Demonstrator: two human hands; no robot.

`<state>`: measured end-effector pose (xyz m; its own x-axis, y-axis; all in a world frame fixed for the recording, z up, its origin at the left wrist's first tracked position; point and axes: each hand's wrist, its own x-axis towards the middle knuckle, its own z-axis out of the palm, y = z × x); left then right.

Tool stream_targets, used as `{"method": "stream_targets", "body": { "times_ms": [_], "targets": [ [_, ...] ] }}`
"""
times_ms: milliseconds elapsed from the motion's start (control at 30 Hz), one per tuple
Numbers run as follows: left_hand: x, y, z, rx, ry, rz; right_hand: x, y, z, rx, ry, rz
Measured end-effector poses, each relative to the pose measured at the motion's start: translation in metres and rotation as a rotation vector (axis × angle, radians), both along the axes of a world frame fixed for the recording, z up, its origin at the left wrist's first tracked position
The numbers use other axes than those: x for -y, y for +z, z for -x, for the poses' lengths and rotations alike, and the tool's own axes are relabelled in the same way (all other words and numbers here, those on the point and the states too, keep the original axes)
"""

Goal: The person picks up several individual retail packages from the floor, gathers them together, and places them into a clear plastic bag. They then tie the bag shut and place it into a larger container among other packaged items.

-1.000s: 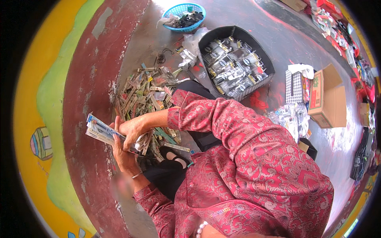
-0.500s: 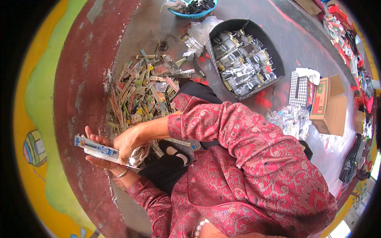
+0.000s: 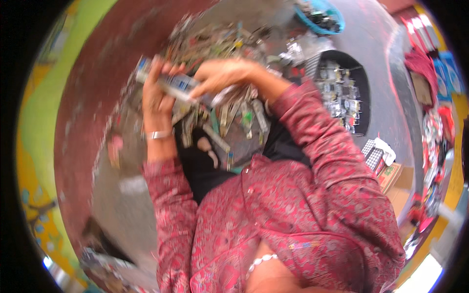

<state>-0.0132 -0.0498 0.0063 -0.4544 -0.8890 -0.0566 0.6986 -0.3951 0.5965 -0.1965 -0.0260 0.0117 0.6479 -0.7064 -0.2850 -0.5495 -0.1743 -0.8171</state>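
My left hand [image 3: 159, 93] is closed around a slim, flat packet [image 3: 178, 84] with white and blue printing, held slantwise over the floor. The end nearer my body meets the fingers of my right hand [image 3: 222, 77], which are bent against the packet. Something pale and crumpled, like a cloth [image 3: 225, 95], is bunched under my right palm. Motion blurs both hands, so whether there is more than one packet is hard to make out. Beyond and below them spreads a heap of long, thin packets [image 3: 210, 44] in many colours.
A dark, rounded bin [image 3: 364, 80] with several clear-packaged items stands to the right. Behind it sits a blue basket [image 3: 337, 14] with dark things in it. A cardboard box [image 3: 400, 188] is at the right. A dark red painted band [image 3: 93, 73] borders the floor on the left.
The view has turned, and the bin and basket now appear farther right. Both hands appear higher and farther right, still together at the packet. My left hand's fingers have curled around it.
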Motion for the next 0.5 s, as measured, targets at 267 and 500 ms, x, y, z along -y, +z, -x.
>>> {"method": "stream_targets", "body": {
  "times_ms": [267, 500],
  "targets": [
    [-0.011, -0.013, 0.014, 0.289, 0.274, -0.06, 0.012, 0.04, -0.026, 0.501, -0.958, 0.7],
    [0.007, -0.011, -0.001, -0.101, 0.32, -0.153, -0.001, 0.003, -0.057, 0.02, -0.297, 1.158]
  ]
}}
